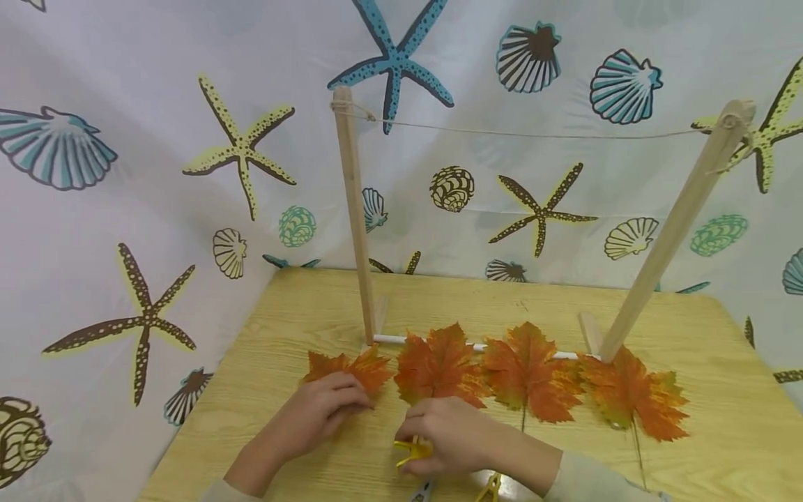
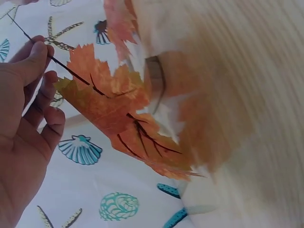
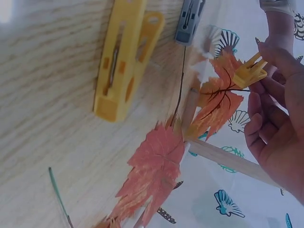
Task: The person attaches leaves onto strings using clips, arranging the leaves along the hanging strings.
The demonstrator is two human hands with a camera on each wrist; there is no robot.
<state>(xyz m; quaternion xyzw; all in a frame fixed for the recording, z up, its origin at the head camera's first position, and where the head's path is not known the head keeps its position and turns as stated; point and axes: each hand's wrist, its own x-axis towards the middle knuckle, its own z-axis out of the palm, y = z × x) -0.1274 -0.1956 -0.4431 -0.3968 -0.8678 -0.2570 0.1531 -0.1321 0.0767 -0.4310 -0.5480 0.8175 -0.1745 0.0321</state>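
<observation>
Left wrist view: the left hand (image 2: 23, 118) pinches the stem (image 2: 69, 71) of the leftmost leaf (image 2: 109, 107) between its fingers (image 2: 36, 58), a grip concealed in the head view. Head view: the right hand (image 1: 453, 434) pinches a yellow clip (image 1: 417, 452) over the near tabletop (image 1: 207, 432).

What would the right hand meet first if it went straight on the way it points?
Probably the left hand, pinching a leaf stem; the right hand leads with a yellow clip, though depth is unclear.
</observation>
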